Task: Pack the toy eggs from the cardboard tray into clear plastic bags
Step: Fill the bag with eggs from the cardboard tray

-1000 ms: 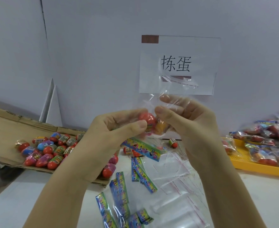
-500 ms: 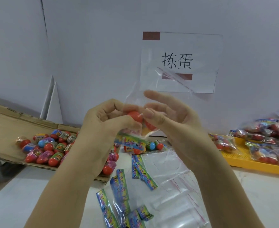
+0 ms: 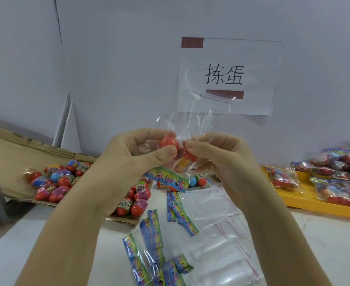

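Both hands raised above the counter (image 3: 324, 244), meeting at one clear bag (image 3: 190, 124) whose open top stands upward in front of the paper sign (image 3: 227, 75).

Left hand (image 3: 137, 155): fingers (image 3: 149, 134) and thumb curled, pinching a red egg (image 3: 168, 143) at the bag; cannot tell if it is fully inside.

Right hand (image 3: 219, 159): fingertips pressed together, pinching the bag film just beside that egg. A second egg (image 3: 187, 156), red over yellow, sits lower in the bag.

Loose eggs (image 3: 56, 182) lie on the cardboard tray (image 3: 9, 153) at left. Flat empty bags (image 3: 213, 205) and printed strips (image 3: 153, 228) lie on the counter below the hands. Filled bags (image 3: 335, 170) are piled on a yellow tray (image 3: 306, 200) at right.
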`<state>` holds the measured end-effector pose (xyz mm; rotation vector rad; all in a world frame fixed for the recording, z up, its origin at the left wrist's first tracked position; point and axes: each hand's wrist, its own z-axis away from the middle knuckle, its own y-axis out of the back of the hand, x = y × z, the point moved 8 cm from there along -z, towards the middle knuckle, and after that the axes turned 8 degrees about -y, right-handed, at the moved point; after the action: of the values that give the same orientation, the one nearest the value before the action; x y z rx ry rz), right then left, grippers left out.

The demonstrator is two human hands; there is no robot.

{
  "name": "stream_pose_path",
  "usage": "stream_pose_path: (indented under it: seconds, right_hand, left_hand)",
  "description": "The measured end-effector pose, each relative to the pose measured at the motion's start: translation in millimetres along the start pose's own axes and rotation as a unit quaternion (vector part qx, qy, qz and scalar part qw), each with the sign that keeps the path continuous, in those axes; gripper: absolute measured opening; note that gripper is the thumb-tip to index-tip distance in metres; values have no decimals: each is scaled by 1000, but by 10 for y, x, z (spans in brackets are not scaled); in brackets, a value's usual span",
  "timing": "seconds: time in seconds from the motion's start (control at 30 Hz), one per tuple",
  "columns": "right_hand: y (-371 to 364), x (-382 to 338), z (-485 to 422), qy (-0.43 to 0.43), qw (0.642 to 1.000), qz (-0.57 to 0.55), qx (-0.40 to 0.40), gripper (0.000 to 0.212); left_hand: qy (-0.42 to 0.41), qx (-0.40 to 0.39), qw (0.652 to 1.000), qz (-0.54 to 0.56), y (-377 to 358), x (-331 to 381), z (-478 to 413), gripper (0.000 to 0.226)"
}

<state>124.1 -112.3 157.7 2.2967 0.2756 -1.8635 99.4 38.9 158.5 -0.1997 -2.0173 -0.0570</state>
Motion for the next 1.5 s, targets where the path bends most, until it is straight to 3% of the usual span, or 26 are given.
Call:
stream_pose_path:
  seconds: [0.1,0.23,0.33,0.4,0.47,0.5,0.57,0.63,0.7,0.77,0.83,0.9,1.03,1.13,1.2,1.27,1.37,1.5]
  right_hand:
    - [-18,7,-11,3,999,46,-23,15]
    - [-141,50,-28,27,994,101,-37,39]
    - [-155,169,-159,40,999,-15,-14,49]
    - [-48,373,-327,31,996,-78,42,37]
    - [82,625,-518,23,989,75,122,21]
    - [86,809,-627,3,969,215,124,30]
    - [46,1310,-818,-65,892,442,61,36]
    - [67,1667,-881,-106,832,543,35,33]
    - [121,1800,-920,-104,808,577,64,29]
    - [137,1752,-928,-84,826,545,113,24]
    - [227,1580,-863,-68,904,380,184,16]
    - [363,1323,-756,-35,949,195,245,18]
    - [530,454,-478,94,964,8,247,25]
    - [495,-293,-79,234,954,-48,181,34]
    - [413,-609,175,292,947,-46,128,42]
    - [300,-783,328,313,945,8,96,31]
    - [191,-827,403,298,936,155,104,22]
    - [176,-792,439,271,891,334,146,32]
  left_hand:
    - [26,-53,997,-51,23,-37,20,52]
    - [49,-46,998,-12,23,-144,20,56]
    - [52,30,998,11,132,-239,-26,38]
    - [47,85,994,42,273,-263,-47,37]
    - [33,108,992,63,374,-235,-48,40]
    - [30,111,991,66,397,-216,-43,45]
    - [26,108,992,56,407,-197,-42,54]
    - [26,99,994,49,381,-182,-43,56]
    - [23,92,995,44,357,-162,-41,54]
    - [22,84,996,31,343,-159,-47,56]
    - [24,83,996,20,347,-161,-54,61]
    - [21,80,997,0,353,-161,-64,63]
    - [15,60,996,-67,346,-184,-61,62]
    - [17,20,993,-118,274,-213,-54,62]
    - [16,-7,989,-144,198,-229,-53,60]
    - [10,-27,985,-168,140,-237,-55,56]
    - [8,-62,978,-197,45,-255,-35,55]
    - [5,-118,971,-209,-110,-236,6,62]
